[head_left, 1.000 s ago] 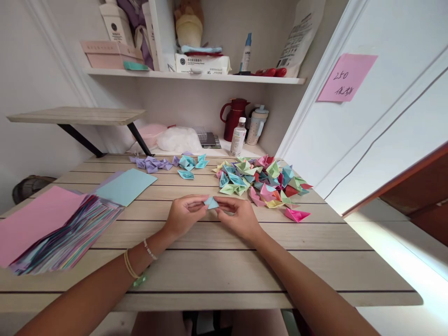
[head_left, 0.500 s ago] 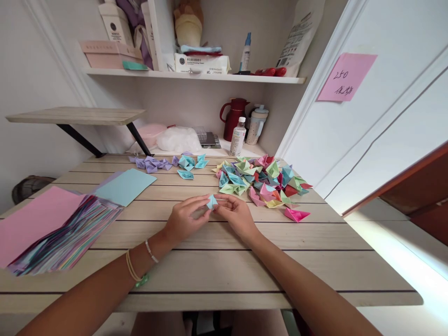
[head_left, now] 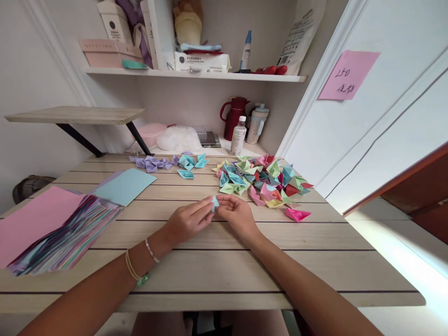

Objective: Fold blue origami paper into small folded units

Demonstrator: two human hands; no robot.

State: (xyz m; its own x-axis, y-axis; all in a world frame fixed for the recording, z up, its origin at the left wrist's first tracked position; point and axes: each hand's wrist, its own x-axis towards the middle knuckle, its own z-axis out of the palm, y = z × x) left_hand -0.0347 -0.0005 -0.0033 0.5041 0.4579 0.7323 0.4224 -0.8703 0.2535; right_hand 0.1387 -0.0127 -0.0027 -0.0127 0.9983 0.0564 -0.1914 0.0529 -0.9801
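a small piece of folded light-blue paper (head_left: 215, 204) is at the centre of the frame, partly hidden by the fingers around it. the person's left hand (head_left: 188, 219), just left of centre, has its fingers lying together and clamped on the left side of the paper. the right hand (head_left: 238, 213), just right of centre, grips the other side between its thumb and curled fingers, the fingertips of both hands nearly meeting. whether the paper touches the pale slatted wooden table (head_left: 224, 273) below cannot be told. a thin pale beaded bracelet (head_left: 152, 251) circles the left wrist, near some yellowish bands (head_left: 131, 266) with a green charm (head_left: 143, 280). right of centre, beyond the right hand, lies a heap of many-coloured folded paper boats (head_left: 261, 179), with a bright magenta paper boat (head_left: 297, 214) at its near edge. above the left hand are turquoise folded paper boats (head_left: 186, 162), with a cluster of lilac folded paper pieces (head_left: 152, 163) beside them. at the left of the frame rests a thick fanned stack of coloured paper sheets (head_left: 70, 238), a flat light-blue paper sheet (head_left: 126, 186) at its upper right
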